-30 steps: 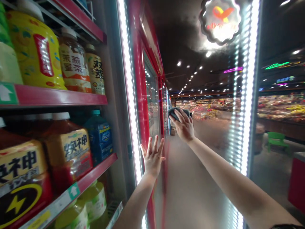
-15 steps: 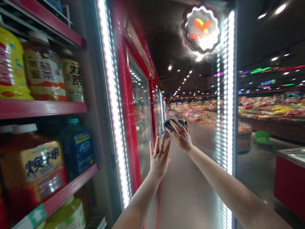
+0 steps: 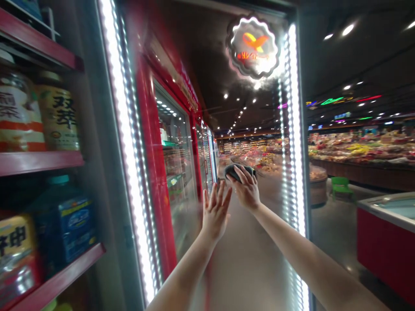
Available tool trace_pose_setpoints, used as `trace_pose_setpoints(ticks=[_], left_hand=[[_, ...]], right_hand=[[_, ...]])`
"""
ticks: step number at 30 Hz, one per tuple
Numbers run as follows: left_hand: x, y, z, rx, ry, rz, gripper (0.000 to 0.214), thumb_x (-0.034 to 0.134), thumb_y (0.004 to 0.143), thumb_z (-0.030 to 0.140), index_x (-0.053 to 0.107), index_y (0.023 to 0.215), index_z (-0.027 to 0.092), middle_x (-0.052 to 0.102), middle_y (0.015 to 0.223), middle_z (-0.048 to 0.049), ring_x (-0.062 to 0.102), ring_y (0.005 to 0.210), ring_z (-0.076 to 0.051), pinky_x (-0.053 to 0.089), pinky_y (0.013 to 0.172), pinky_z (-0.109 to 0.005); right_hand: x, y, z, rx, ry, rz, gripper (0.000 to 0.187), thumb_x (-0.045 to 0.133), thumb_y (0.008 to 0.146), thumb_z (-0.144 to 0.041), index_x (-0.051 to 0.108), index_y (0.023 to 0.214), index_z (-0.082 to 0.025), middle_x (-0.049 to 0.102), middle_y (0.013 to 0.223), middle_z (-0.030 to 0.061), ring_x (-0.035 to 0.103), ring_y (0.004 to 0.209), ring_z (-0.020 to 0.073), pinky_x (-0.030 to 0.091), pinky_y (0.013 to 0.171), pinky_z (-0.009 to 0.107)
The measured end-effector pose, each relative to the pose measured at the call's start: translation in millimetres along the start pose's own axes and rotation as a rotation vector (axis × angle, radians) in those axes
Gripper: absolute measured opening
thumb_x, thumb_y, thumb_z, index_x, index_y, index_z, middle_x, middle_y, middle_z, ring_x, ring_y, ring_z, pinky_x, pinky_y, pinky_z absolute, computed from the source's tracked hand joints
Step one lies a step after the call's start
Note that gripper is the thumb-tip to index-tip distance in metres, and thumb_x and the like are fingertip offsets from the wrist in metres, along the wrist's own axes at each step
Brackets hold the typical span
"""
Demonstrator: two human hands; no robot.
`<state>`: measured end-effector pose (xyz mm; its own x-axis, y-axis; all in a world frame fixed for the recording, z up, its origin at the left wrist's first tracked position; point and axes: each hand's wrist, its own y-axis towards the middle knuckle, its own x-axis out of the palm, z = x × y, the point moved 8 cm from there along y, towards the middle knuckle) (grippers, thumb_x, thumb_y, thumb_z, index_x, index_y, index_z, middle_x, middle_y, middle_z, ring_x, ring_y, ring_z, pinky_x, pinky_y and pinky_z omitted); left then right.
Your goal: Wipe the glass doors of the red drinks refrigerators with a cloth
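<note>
My right hand (image 3: 247,190) presses a dark grey cloth (image 3: 231,170) on the glass door (image 3: 253,255), its fingers bent over the folded fabric. Lower and to the left, my left hand (image 3: 214,216) is open with fingers spread; it appears to rest flat on the same glass and holds nothing. Both arms reach forward. White light strips (image 3: 293,129) run along the door's side, and a lit scalloped logo sign (image 3: 252,47) shows near its top.
On the left, shelves (image 3: 42,163) carry bottled drinks, among them a yellow-labelled bottle (image 3: 58,116) and a blue one (image 3: 76,229). Red-framed coolers (image 3: 147,172) show beyond the glass. At right stand a red chest freezer (image 3: 385,246), a green chair (image 3: 341,185) and produce displays (image 3: 356,151).
The shelves, light strips and sign have shifted left in view as the camera turned right. My right hand sits slightly lower in view, still on the cloth; my left hand stays spread.
</note>
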<state>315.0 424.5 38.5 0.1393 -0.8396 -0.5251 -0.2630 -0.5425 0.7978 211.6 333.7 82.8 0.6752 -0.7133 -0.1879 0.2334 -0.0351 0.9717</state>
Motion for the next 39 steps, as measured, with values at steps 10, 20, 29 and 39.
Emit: trace_pose_setpoints(ticks=[10, 20, 29, 39], left_hand=[[18.4, 10.4, 27.8, 0.02, -0.022, -0.011, 0.116, 0.086, 0.076, 0.032, 0.01, 0.165, 0.026, 0.018, 0.17, -0.0118, 0.006, 0.158, -0.035, 0.015, 0.125, -0.067], [31.6, 33.7, 59.2, 0.038, -0.064, 0.012, 0.119, 0.087, 0.074, 0.032, 0.009, 0.165, 0.027, 0.02, 0.169, -0.0118, 0.006, 0.158, -0.034, 0.009, 0.126, -0.066], [35.4, 41.2, 76.1, 0.094, -0.077, 0.03, 0.129, 0.091, 0.069, 0.028, 0.003, 0.164, 0.028, 0.022, 0.168, -0.0127, 0.009, 0.157, -0.034, 0.014, 0.126, -0.065], [35.3, 40.3, 90.4, 0.146, -0.085, 0.004, 0.127, 0.087, 0.074, 0.029, -0.002, 0.164, 0.027, 0.022, 0.168, -0.0134, 0.009, 0.157, -0.035, 0.014, 0.126, -0.064]], right_hand=[[-20.8, -55.5, 79.8, 0.228, -0.003, 0.184, 0.053, 0.044, 0.103, -0.02, 0.049, 0.152, -0.037, 0.041, 0.163, 0.0072, 0.037, 0.15, 0.0322, 0.042, 0.115, 0.059], [-33.1, -36.9, 146.9, 0.278, 0.023, 0.147, 0.051, 0.037, 0.103, -0.021, 0.051, 0.151, -0.032, 0.036, 0.165, 0.0071, 0.032, 0.152, 0.0289, 0.037, 0.12, 0.056], [-29.2, -31.9, 143.1, 0.09, -0.016, -0.005, 0.048, 0.046, 0.101, -0.019, 0.06, 0.143, -0.036, 0.043, 0.162, 0.0031, 0.034, 0.152, 0.0263, 0.039, 0.12, 0.05], [-35.0, -47.3, 164.5, 0.259, -0.039, 0.076, 0.059, 0.042, 0.1, -0.017, 0.042, 0.156, -0.036, 0.036, 0.166, 0.0034, 0.03, 0.154, 0.0292, 0.041, 0.12, 0.055]])
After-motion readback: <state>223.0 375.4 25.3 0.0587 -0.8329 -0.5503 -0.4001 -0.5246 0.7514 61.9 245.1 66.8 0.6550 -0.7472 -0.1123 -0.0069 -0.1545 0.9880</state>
